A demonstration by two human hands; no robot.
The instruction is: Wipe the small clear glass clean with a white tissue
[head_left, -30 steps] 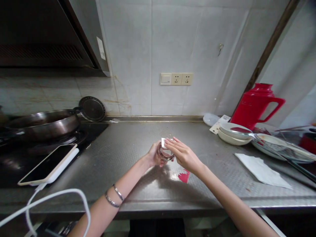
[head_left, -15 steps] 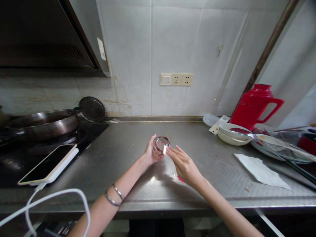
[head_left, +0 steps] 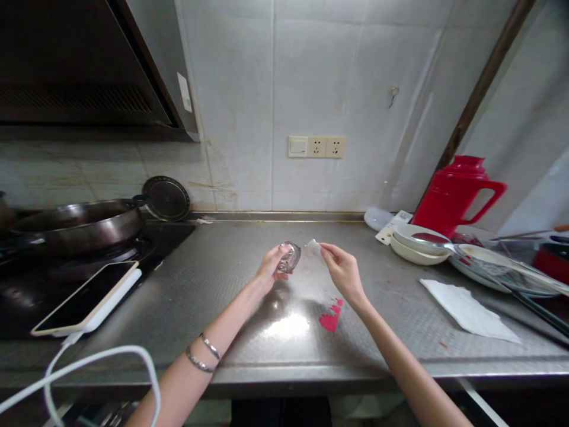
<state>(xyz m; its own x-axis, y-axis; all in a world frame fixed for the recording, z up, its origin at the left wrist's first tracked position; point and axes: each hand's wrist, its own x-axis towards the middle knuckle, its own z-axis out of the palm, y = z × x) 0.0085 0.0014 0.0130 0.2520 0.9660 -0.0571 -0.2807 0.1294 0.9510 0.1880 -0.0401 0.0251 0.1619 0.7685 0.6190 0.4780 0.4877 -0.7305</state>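
Observation:
My left hand [head_left: 270, 267] grips a small clear glass jar [head_left: 289, 258], tilted on its side with its mouth turned toward my right hand. My right hand [head_left: 341, 268] pinches a small white scrap, a tissue or label [head_left: 312, 247], just right of the jar, slightly apart from it. Both hands hover above the steel counter [head_left: 249, 308]. A red smear or scrap [head_left: 331, 315] lies on the counter below my right wrist.
A phone on a white power bank [head_left: 86, 298] with a white cable [head_left: 93, 367] lies front left, beside a wok [head_left: 75, 222] on the stove. At the right stand stacked white bowls [head_left: 418, 243], a red jug [head_left: 457, 193], plates and a white napkin [head_left: 466, 309].
The left hand tipped the jar onto its side and lifted it a little. The right hand drew the white scrap out and away to the right of the jar, uncovering the red mark.

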